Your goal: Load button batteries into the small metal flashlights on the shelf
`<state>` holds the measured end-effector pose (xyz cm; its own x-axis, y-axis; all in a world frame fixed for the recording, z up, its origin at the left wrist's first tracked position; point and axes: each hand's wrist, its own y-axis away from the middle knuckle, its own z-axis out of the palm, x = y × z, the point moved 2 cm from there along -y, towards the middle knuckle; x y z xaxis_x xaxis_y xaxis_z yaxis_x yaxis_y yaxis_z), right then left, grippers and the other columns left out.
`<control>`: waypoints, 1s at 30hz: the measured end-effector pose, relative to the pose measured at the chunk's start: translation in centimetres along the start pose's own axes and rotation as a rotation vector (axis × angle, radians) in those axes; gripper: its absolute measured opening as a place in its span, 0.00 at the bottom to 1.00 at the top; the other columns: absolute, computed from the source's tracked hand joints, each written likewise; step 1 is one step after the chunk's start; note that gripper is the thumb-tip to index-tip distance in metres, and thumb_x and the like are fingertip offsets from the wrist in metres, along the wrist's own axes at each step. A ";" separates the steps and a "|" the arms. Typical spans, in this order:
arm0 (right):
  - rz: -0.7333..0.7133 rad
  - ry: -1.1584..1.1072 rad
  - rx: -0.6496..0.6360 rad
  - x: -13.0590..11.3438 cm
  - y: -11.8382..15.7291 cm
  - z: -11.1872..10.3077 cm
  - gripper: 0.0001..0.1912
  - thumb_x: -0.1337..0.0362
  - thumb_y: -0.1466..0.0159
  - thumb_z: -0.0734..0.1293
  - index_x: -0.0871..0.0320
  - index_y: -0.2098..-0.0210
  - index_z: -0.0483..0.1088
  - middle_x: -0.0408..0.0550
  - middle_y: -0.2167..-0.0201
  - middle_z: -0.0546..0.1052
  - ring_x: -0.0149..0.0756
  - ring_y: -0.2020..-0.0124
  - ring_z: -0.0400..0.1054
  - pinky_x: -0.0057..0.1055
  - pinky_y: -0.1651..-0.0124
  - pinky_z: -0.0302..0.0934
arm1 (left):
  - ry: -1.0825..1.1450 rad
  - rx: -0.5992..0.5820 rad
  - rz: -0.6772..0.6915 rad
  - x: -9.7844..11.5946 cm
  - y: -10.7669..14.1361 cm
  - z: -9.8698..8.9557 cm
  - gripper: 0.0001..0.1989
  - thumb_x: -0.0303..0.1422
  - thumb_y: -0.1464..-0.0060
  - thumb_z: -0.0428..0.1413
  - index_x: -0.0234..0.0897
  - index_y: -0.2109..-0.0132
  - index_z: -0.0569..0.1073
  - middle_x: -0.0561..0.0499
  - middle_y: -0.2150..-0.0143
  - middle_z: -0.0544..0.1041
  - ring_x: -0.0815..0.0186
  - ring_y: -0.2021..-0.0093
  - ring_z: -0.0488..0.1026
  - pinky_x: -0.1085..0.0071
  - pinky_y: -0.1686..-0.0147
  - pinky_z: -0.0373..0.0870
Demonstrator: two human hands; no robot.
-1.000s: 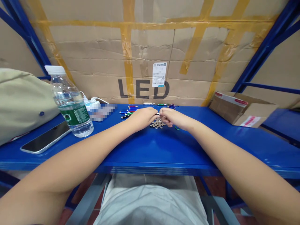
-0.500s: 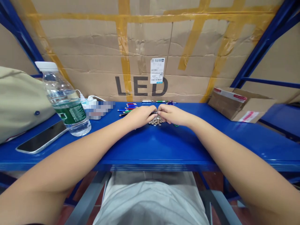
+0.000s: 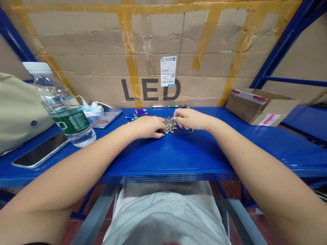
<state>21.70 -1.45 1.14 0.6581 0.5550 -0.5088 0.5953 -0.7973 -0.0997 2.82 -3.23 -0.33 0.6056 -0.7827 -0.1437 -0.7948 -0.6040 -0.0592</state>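
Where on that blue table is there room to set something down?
The blue table is bare between the coins and its near edge, and between the right hand and cardboard box. It's crowded at left, with bottle and phone, and around the pens.

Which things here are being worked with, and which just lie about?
Probably in use: left hand, holding a dark thing; right hand, contents unclear; coins; pens; green ring.
Lying about, it seems: bottle; phone; bag; box.
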 end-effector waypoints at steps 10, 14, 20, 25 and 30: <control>0.045 0.015 -0.059 -0.4 0.2 0.1 0.04 0.69 0.40 0.60 0.56 0.71 0.62 0.41 0.78 0.70 0.27 0.81 0.61 0.26 0.77 0.53 | -0.096 -0.002 0.028 -0.2 -0.3 0.4 0.09 0.35 0.40 0.53 0.42 0.61 0.78 0.50 0.60 0.74 0.66 0.61 0.72 0.73 0.65 0.63; 0.036 0.018 -0.066 -0.4 0.3 0.2 0.04 0.68 0.39 0.61 0.56 0.71 0.63 0.41 0.78 0.71 0.27 0.81 0.62 0.26 0.77 0.54 | -0.125 0.017 0.043 0.1 -0.1 0.5 0.09 0.32 0.40 0.52 0.40 0.59 0.78 0.48 0.58 0.74 0.64 0.60 0.71 0.70 0.62 0.64; 0.000 0.034 -0.047 0.0 -0.1 0.3 0.04 0.66 0.38 0.62 0.56 0.70 0.65 0.42 0.76 0.72 0.28 0.79 0.64 0.26 0.76 0.56 | -0.065 0.046 0.076 -0.1 0.0 -0.3 0.14 0.26 0.43 0.51 0.41 0.53 0.76 0.48 0.56 0.76 0.63 0.56 0.72 0.69 0.56 0.65; -0.016 0.023 -0.037 0.3 -0.3 0.5 0.01 0.67 0.40 0.63 0.56 0.69 0.66 0.43 0.74 0.74 0.29 0.78 0.65 0.26 0.76 0.56 | -0.006 0.036 0.017 -0.5 0.0 -1.0 0.10 0.27 0.45 0.55 0.42 0.56 0.76 0.52 0.58 0.78 0.63 0.56 0.72 0.71 0.56 0.65; -0.037 0.014 -0.033 0.3 -0.2 0.5 0.01 0.68 0.41 0.64 0.56 0.68 0.68 0.43 0.74 0.74 0.29 0.78 0.65 0.27 0.75 0.55 | -0.001 0.057 -0.017 -0.8 0.2 -1.6 0.10 0.28 0.44 0.54 0.41 0.56 0.77 0.52 0.58 0.79 0.64 0.56 0.73 0.71 0.55 0.65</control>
<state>21.54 -1.22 0.60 0.6416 0.5875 -0.4932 0.6339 -0.7681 -0.0903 2.24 -2.92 1.32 0.6193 -0.7720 -0.1430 -0.7851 -0.6081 -0.1175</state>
